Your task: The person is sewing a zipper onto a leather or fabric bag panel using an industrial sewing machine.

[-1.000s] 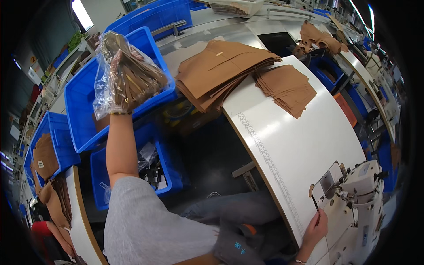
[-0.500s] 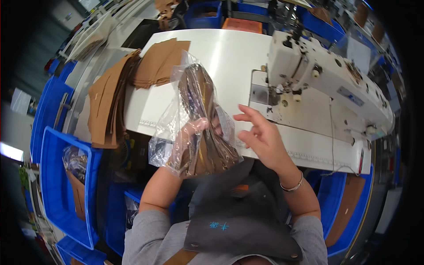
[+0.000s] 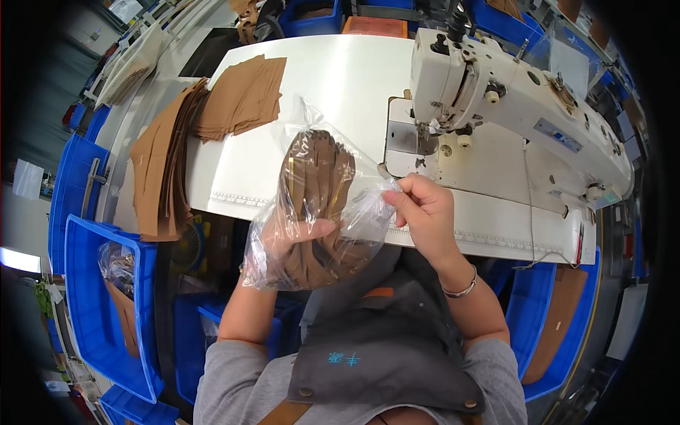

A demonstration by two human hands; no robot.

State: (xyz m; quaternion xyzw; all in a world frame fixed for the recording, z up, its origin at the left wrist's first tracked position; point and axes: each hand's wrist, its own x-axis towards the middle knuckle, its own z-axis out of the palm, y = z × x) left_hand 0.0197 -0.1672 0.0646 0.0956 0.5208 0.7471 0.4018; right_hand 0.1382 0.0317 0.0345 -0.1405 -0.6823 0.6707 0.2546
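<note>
- White worktop (image 3: 333,78) fills the middle of my head view, its near edge just beyond the dark apron (image 3: 382,354).
- At its near edge, my left hand (image 3: 287,235) has its fingers curled around a bundle of brown pieces (image 3: 322,177), thumb across them; it shows through clear plastic, and I can't tell whether it is inside.
- My right hand (image 3: 427,212) pinches gathered plastic at the right side of the clear bag (image 3: 367,205), thumb and forefinger together.
- Those brown pieces sit in this bag, in front of my chest.
- To the right I have a white sewing machine (image 3: 517,106), near my right hand.
- To the left lie a tall stack of brown sheets (image 3: 159,159) and a smaller stack (image 3: 244,99) just beside it.
- Farther left, I see a blue bin (image 3: 88,312) tilted in view.
</note>
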